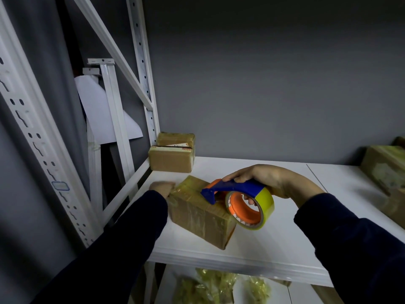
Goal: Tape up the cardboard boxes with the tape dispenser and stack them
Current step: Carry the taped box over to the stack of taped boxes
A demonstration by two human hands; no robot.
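Person's left hand (161,188) grips the cardboard box (197,218) at its far end. The right hand (263,178) grips the tape dispenser (237,194), cutter on the box top. The box's long axis runs from the left hand toward the right forearm.

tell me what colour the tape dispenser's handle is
Blue, with an orange tip; the dispenser shows best in the head view, held in the right hand.

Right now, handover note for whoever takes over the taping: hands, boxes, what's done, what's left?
Left hand holds the near box by its left end on the white shelf.
Right hand grips the tape dispenser, blade on the box top.
Done: back-left boxes look taped; another box sits at the right edge.
Left: finish this strip, then stack.
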